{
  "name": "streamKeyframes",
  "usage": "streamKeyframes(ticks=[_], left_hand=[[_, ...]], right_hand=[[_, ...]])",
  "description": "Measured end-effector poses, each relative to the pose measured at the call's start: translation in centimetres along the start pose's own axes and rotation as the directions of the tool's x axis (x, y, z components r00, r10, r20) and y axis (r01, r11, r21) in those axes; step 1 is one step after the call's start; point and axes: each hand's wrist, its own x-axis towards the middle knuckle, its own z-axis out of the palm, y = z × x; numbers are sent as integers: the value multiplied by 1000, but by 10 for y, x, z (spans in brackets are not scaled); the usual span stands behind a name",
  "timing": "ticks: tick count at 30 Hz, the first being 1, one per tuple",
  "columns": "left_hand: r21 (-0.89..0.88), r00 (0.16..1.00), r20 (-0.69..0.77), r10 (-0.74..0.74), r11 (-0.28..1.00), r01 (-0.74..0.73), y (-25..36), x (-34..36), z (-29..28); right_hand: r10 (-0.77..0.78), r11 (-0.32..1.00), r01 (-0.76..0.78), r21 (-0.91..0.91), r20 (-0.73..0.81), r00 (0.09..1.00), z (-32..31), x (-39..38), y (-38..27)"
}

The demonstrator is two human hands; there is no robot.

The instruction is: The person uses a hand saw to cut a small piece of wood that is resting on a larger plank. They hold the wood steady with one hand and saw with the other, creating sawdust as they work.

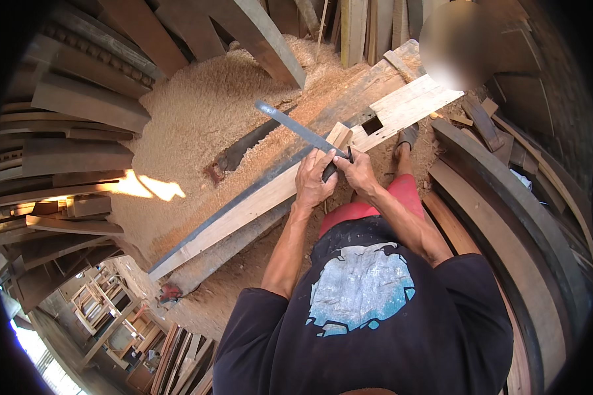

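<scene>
A long pale plank [244, 214] lies diagonally in front of me, with a square cut-out [371, 125] toward its far right end. Across it rests a try square, its long grey blade [290, 124] reaching out to the upper left and its dark stock [329, 172] at the plank's near edge. My left hand [313, 179] is closed on the square near the stock. My right hand [357, 173] grips a thin black marking pencil [350, 155] beside the blade. Just beyond my fingers is a short pale wood block [338, 135].
Wood shavings [184, 118] cover the ground beyond the plank, where what looks like a handsaw [214, 173] lies. Stacked boards [79, 155] line the left; curved planks [507, 224] lie at my right. A red tool [170, 292] sits by the plank's lower left end.
</scene>
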Motion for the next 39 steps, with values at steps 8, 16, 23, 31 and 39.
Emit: streamKeyframes(ticks=[8,16,23,31,39], left_hand=[[44,1000,-5,-9,999,9,2,0,0],[81,1000,-5,-1,997,1,0,0,2],[78,1000,5,-7,997,7,2,1,1],[66,1000,-3,-7,998,7,3,2,-1],[48,1000,-23,-3,999,4,8,4,2]], right_hand=[[-49,996,46,71,35,998,1,-4,-12],[18,1000,-18,10,19,1000,1,-4,-17],[-18,1000,18,-3,34,999,-2,0,-9],[20,1000,-19,-8,51,998,-2,0,-17],[33,976,-24,-218,36,999,-20,14,6]])
